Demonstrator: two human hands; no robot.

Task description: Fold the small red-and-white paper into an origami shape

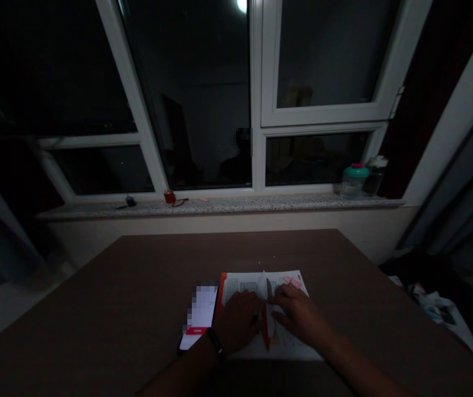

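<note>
An open printed book (242, 281) lies on the table. Between my hands a folded piece of paper (265, 325), red and white, stands up from the middle of the book. My left hand (240, 317), with a dark band on its wrist, rests over the left page, its fingers closed at the folded paper's left side. Over the right page is my right hand (296, 311), thumb and fingers apart, with the tips close to the paper's right side. Dim light hides the exact fingertip contact. A lit phone (203, 309) lies against the book's left edge.
The brown table (157, 270) reaches to the wall under a window. On the stone sill (228, 205) stand a small red jar (169, 196), a dark little bottle (130, 201) and a teal-lidded container (354, 181). Papers (439, 309) lie beyond the table's right edge.
</note>
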